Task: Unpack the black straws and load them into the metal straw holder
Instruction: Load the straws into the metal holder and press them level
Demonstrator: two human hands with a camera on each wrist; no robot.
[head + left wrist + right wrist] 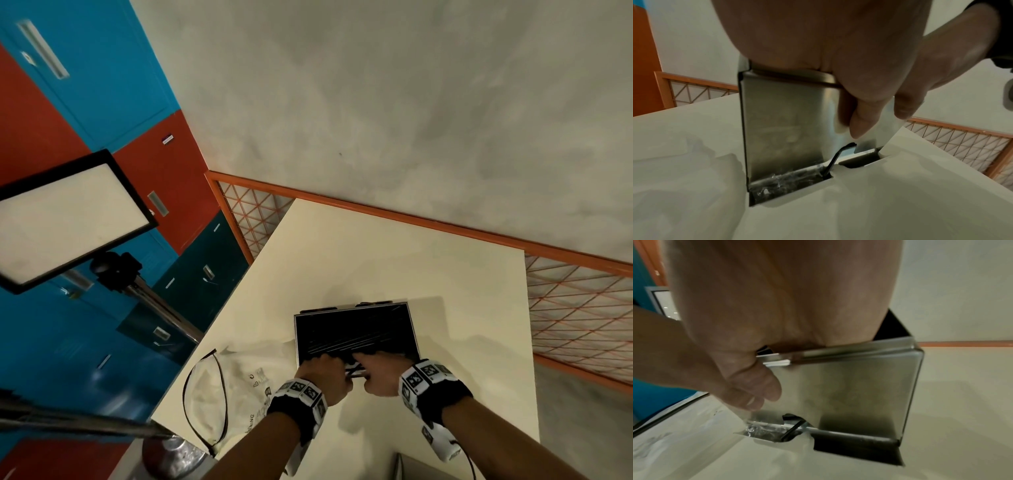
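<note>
The metal straw holder stands on the white table, open at the top and filled with black straws. My left hand and right hand sit side by side on its near rim, fingers hooked over the edge among the straws. In the left wrist view my palm covers the holder's top and my thumb hangs down its front wall. One bent black straw pokes from the bottom slot. The right wrist view shows my right hand over the holder and the same straw.
A clear plastic bag with a black zip edge lies on the table left of the holder. A light panel on a stand is off the table's left side. Orange mesh fencing runs behind. A grey box corner sits near me.
</note>
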